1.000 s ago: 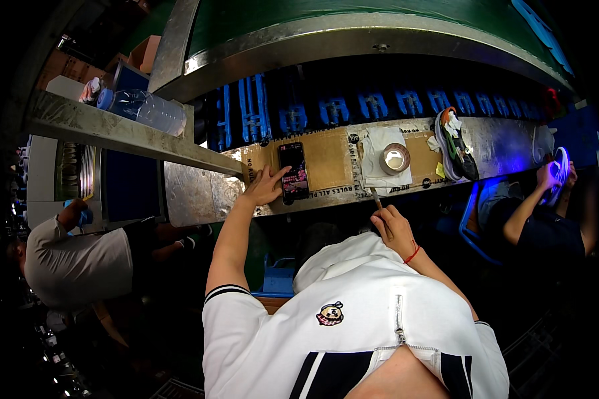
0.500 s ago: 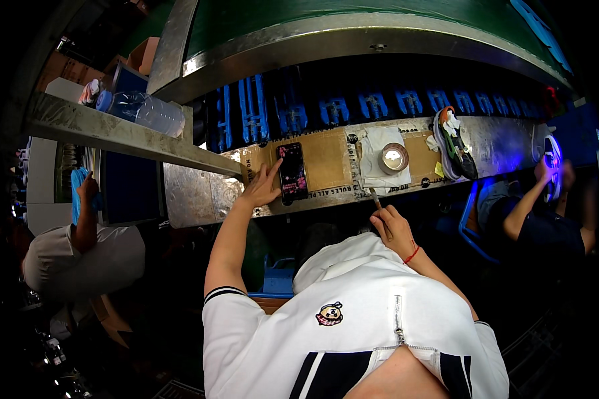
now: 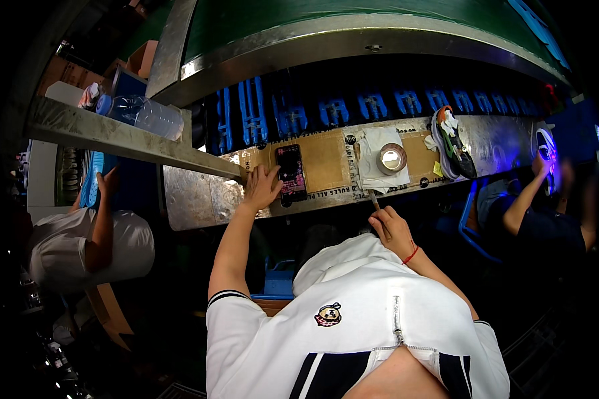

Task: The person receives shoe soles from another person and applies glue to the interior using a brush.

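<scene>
My left hand (image 3: 261,188) lies with its fingers apart on the cardboard (image 3: 325,161), just left of a phone (image 3: 290,174) with a dark, pink-patterned face. It holds nothing. Closed round a thin brush (image 3: 374,199), my right hand (image 3: 392,228) is at the bench's near edge. The brush's far end points up toward a white cloth (image 3: 373,143); its tip is hard to make out. On that cloth stands a round open pot (image 3: 392,159) with something pale inside. To its right rests a multicoloured sports shoe (image 3: 450,145) with paper stuffed in it.
Behind the metal bench (image 3: 199,196) runs a row of blue holders (image 3: 371,105). A metal beam (image 3: 133,141) crosses at left, carrying a large clear bottle (image 3: 145,116). A co-worker (image 3: 103,246) at left holds a blue sole (image 3: 93,178); another co-worker (image 3: 538,213) at right holds a white, violet-lit piece (image 3: 548,156).
My left hand has drawn back slightly from the phone's face to the cardboard beside it. My right hand has hardly moved. The co-worker at left has shifted, bringing the blue sole into clearer view.
</scene>
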`<move>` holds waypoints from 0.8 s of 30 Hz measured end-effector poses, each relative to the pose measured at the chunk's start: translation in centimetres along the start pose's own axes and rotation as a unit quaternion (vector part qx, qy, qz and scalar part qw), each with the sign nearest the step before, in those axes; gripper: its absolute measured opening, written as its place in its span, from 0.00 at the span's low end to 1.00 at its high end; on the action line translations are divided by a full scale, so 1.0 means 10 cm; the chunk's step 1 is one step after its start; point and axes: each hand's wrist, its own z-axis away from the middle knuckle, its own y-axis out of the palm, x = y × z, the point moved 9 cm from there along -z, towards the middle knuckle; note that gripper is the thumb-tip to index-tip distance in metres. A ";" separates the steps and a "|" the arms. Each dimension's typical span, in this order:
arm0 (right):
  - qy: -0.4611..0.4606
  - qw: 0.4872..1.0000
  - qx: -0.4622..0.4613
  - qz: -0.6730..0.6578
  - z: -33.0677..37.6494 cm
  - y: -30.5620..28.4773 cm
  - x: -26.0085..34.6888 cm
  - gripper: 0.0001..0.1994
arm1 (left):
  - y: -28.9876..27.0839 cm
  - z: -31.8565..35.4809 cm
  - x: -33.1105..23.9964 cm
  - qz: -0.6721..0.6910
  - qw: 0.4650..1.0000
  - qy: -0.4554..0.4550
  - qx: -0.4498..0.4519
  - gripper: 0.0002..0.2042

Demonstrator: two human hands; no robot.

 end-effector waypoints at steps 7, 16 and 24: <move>-0.003 1.000 -0.004 0.003 -0.01 0.01 -0.01 0.07 | 0.07 0.05 0.15 0.061 0.988 -0.062 -0.125 0.18; -0.004 1.000 -0.001 0.002 -0.02 0.00 0.00 0.07 | 0.33 0.25 0.07 0.183 0.964 -0.148 -0.123 0.11; 0.000 1.000 0.014 0.005 -0.06 0.03 -0.02 0.07 | 0.22 0.22 -0.14 0.079 0.977 -0.121 -0.156 0.16</move>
